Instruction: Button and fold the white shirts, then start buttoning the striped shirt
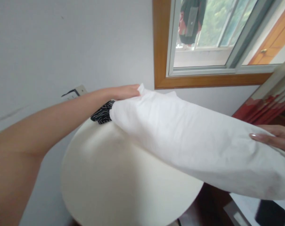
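Observation:
A large white cloth garment (pixel 180 131) stretches across from the far side of the round table to the right edge of the view. My left hand (pixel 130 91) reaches over the table and pinches its far upper edge; the fingertips are partly hidden by the fabric. Near the right edge, my right hand (pixel 275 136) grips the other end, thumb on top and fingers behind. Between the hands the fabric hangs in soft folds. A black cloth with white streaks (pixel 102 112) lies at the table's far edge, partly under the white garment.
The round cream table (pixel 123 188) stands against the wall, below a wood-framed window (pixel 162 80). A wall socket (pixel 78 91) is behind my left forearm. A curtain (pixel 262 105) hangs at right. A dark object (pixel 271 213) lies on a white surface at the lower right.

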The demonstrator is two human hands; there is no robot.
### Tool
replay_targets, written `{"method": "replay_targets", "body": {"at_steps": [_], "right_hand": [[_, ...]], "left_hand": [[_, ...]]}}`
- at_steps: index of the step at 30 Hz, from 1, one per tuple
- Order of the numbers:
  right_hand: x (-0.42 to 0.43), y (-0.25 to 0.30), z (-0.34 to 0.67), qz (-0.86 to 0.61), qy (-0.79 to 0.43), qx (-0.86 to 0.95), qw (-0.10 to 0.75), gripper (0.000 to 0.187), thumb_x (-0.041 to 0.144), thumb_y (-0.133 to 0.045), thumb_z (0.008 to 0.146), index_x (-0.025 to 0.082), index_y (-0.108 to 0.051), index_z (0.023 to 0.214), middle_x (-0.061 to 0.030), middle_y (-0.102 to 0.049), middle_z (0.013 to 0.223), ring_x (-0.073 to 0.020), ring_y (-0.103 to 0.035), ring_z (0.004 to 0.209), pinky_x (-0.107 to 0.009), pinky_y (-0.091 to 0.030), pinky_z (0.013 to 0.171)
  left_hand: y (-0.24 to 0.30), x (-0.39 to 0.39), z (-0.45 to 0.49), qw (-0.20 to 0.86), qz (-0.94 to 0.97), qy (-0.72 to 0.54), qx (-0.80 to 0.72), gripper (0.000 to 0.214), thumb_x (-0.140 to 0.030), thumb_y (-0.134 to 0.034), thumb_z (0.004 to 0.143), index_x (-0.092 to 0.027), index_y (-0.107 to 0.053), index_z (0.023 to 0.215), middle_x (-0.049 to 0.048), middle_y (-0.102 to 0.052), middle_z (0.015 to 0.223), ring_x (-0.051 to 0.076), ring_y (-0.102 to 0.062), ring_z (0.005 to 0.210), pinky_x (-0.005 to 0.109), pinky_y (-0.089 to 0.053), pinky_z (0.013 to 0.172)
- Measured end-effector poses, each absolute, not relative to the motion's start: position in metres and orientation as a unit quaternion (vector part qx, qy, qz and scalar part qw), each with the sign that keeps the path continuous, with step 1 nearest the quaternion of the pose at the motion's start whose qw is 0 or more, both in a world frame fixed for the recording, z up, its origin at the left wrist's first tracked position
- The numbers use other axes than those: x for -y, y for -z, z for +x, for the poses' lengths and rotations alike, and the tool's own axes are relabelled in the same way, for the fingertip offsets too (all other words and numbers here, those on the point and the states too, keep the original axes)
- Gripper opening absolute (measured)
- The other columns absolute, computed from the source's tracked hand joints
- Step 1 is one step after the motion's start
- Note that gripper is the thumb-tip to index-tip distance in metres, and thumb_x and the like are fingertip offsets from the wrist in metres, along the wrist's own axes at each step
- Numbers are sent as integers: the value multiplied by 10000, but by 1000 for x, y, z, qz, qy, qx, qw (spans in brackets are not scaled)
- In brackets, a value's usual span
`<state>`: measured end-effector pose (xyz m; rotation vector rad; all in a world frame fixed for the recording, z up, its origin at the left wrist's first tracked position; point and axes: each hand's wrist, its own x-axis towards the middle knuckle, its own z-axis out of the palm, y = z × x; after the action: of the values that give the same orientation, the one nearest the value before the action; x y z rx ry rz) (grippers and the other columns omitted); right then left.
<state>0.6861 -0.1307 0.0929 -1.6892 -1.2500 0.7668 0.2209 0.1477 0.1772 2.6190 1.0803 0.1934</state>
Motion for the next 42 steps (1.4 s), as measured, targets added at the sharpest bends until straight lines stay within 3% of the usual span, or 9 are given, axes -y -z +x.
{"method": "replay_targets", "body": {"at_steps": [3, 6, 9, 13, 20, 24, 27, 34, 42], "right_hand": [[107, -92, 699, -679, -451, 382, 436, 375, 473, -823, 593, 326, -736, 927, -131, -743, 889, -290, -700, 641, -400, -590, 558], [68, -77, 683, -617, -493, 346, 507, 311, 353, -714, 759, 300, -688, 1064, -91, -745, 975, -240, -711, 680, -344, -598, 597], [28, -42, 666, -589, -551, 341, 483, 167, 216, -609, 844, 205, -686, 992, -75, -753, 902, -179, -700, 658, -255, -580, 592], [5, 8, 665, -630, -565, 294, 445, 113, 190, -557, 872, 194, -668, 894, -38, -734, 729, -154, -663, 564, -235, -555, 527], [22, 17, 699, -596, -591, 327, 434, 191, 296, -714, 766, 209, -687, 934, -43, -730, 847, -146, -661, 617, -228, -558, 531], [39, 2, 700, -623, -565, 338, 422, 424, 259, -765, 702, 262, -652, 1110, -66, -694, 1049, -171, -677, 724, -274, -587, 592], [43, -12, 691, -632, -505, 334, 484, 496, 173, -761, 686, 267, -626, 1154, -64, -673, 997, -146, -644, 698, -230, -548, 551], [34, -3, 685, -600, -450, 315, 581, 395, 161, -740, 686, 240, -651, 1063, 5, -601, 784, -69, -507, 571, -154, -350, 406], [46, 31, 673, -632, -369, 345, 588, 310, 259, -726, 597, 197, -657, 892, -12, -624, 774, -93, -504, 543, -203, -401, 427]], "left_hand": [[-231, -205, 288, 49, 918, -117, -376, 445, -364, -432, 890, -88, -541, 1221, 62, -626, 1152, 174, -556, 1078, 355, -409, 976], [-238, -258, 352, -67, 871, -258, -414, 537, -448, -482, 895, -152, -448, 1341, 62, -547, 1286, 197, -449, 1212, 405, -326, 1058], [-182, -282, 404, -94, 814, -326, -471, 790, -599, -474, 877, -157, -234, 1486, 109, -435, 1418, 217, -289, 1326, 458, -229, 1114], [-59, -248, 436, -8, 836, -224, -500, 707, -610, -359, 914, -233, -257, 1504, 125, -310, 1532, 279, -286, 1396, 485, -256, 1112], [43, -148, 406, 55, 889, -216, -401, 508, -492, -287, 974, -280, -457, 1402, 78, -348, 1536, 258, -260, 1427, 491, -184, 1164], [49, -106, 377, 56, 924, -219, -309, 554, -520, -361, 948, -277, -397, 1444, 92, -295, 1560, 273, -233, 1439, 500, -171, 1172], [51, -76, 360, 39, 955, -196, -221, 614, -508, -452, 916, -302, -323, 1480, 84, -250, 1578, 273, -216, 1447, 506, -135, 1186], [48, -41, 350, -30, 964, -208, -164, 663, -142, -515, 852, -312, -342, 1469, 53, -252, 1580, 249, -230, 1450, 497, -111, 1204], [41, -45, 375, -4, 959, -247, -137, 506, -129, -415, 900, -253, -462, 1389, 42, -438, 1489, 177, -319, 1415, 415, -206, 1205]]}}
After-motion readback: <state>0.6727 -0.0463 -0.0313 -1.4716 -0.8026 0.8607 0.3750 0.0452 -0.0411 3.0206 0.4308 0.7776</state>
